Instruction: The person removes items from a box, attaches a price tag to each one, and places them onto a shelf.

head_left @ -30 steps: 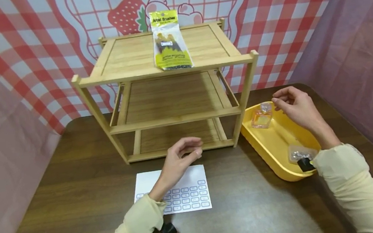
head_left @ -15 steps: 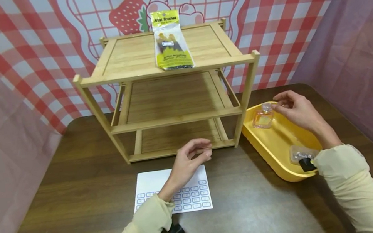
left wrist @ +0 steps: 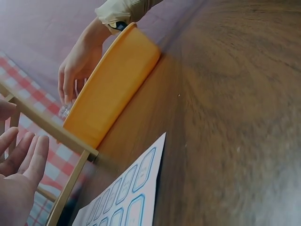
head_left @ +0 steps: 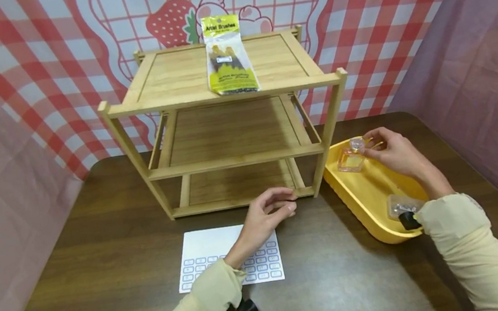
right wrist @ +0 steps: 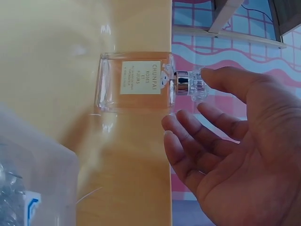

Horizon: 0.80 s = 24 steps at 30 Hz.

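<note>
A square perfume bottle (right wrist: 141, 82) with amber liquid and a clear cap leans in the yellow tray (head_left: 354, 212), at its far end. My right hand (head_left: 395, 153) is at the bottle's cap (right wrist: 195, 84). In the right wrist view the thumb tip overlaps the cap's edge, and the loosely bent fingers lie just beside it; I cannot tell whether they touch it. My left hand (head_left: 270, 212) hovers over the table in front of the wooden shelf (head_left: 236, 162), fingers loosely bent, holding nothing. Below its forearm lies a white sheet of printed labels (head_left: 208, 238).
On the shelf's top tier lies an Artist Brushes packet (head_left: 230, 64) with a small label on it. A clear plastic box (head_left: 404, 204) of small items sits at the tray's near end. A checked cloth (head_left: 50, 97) hangs behind the brown table (head_left: 89, 258).
My right hand has lowered toward the perfume bottle's cap. My left hand has shifted right and slightly nearer, off the label sheet's middle. The bottle stays in the tray.
</note>
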{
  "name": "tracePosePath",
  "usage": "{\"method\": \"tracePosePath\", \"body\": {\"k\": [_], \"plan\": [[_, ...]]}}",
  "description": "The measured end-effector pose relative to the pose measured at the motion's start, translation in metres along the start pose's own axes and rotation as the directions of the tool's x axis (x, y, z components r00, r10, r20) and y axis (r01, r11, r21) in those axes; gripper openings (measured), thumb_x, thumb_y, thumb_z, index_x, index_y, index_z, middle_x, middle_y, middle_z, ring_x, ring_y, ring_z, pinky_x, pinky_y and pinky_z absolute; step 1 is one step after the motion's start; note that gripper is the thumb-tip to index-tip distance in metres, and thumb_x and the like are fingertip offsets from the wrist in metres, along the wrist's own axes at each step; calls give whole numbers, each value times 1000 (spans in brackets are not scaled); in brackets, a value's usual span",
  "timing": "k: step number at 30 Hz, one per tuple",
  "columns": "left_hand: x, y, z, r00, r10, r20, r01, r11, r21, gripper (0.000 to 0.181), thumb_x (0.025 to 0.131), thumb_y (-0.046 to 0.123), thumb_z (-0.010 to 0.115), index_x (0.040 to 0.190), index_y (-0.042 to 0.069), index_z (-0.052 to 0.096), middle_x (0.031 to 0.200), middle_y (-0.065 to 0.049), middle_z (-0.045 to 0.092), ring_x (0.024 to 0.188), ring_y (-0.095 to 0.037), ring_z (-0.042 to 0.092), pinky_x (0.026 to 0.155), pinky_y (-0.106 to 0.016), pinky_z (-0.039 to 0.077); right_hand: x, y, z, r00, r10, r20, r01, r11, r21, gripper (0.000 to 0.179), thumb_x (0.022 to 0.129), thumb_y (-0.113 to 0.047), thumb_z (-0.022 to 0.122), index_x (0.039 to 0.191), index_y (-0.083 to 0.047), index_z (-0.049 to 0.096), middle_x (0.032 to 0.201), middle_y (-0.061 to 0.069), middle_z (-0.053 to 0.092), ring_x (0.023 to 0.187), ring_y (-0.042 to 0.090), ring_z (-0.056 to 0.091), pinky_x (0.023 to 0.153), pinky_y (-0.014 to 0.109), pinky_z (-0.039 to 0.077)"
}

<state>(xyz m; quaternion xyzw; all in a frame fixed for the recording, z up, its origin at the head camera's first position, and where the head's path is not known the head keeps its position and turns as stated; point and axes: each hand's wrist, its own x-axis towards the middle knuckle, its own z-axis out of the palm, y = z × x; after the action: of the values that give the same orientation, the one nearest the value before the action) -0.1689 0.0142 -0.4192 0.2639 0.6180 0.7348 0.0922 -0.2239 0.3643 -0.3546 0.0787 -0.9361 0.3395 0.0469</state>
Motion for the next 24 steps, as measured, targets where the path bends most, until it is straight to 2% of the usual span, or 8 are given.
{"method": "tracePosePath", "body": {"k": [7, 9, 11, 16, 19, 24], "plan": [[4, -1, 11, 1000, -31, 3, 31, 999, -34, 37, 98, -7, 62, 133, -17, 54, 127, -38, 58, 105, -21, 66, 92, -36, 59, 0, 4, 1, 999, 7, 43, -6, 1000, -18, 44, 103, -17, 65, 130, 14, 50, 119, 36, 59, 108, 49, 61, 71, 14, 47], [6, -2, 15, 999, -32, -1, 32, 999, -25, 36, 98, -6, 63, 132, -16, 55, 126, -38, 59, 104, -20, 67, 92, -35, 59, 1, 4, 1, 998, 12, 55, -10, 1000, -29, 44, 103, -16, 65, 130, 15, 49, 119, 36, 59, 108, 49, 60, 73, 15, 48], [7, -3, 19, 999, -33, -15, 33, 999, 3, 36, 98, -4, 65, 131, -14, 57, 124, -34, 62, 105, -22, 67, 92, -33, 58, 1, 5, 1, 997, 15, 71, -13, 999, -39, 45, 103, -16, 65, 131, 16, 48, 120, 37, 59, 109, 50, 60, 76, 21, 50], [12, -6, 29, 998, -42, -57, 45, 997, 63, 36, 98, 1, 68, 130, -11, 60, 121, -24, 68, 110, -26, 67, 93, -27, 55, 1, 7, 3, 994, 17, 107, -11, 998, -59, 48, 103, -13, 63, 135, 18, 45, 123, 39, 57, 111, 52, 58, 86, 45, 54], [15, -8, 34, 996, -57, -67, 60, 997, 52, 36, 97, 2, 69, 130, -10, 61, 121, -24, 68, 109, -25, 67, 93, -26, 55, 1, 7, 4, 993, 12, 117, -4, 998, -66, 48, 103, -12, 63, 136, 18, 44, 124, 40, 56, 112, 53, 57, 90, 55, 53], [17, -11, 41, 993, -93, -71, 92, 996, -19, 36, 96, 0, 69, 130, -11, 61, 120, -26, 68, 104, -20, 69, 91, -27, 57, 2, 7, 5, 992, 14, 124, -4, 997, -77, 49, 102, -11, 63, 135, 19, 43, 125, 41, 56, 114, 54, 56, 92, 59, 51]]}}
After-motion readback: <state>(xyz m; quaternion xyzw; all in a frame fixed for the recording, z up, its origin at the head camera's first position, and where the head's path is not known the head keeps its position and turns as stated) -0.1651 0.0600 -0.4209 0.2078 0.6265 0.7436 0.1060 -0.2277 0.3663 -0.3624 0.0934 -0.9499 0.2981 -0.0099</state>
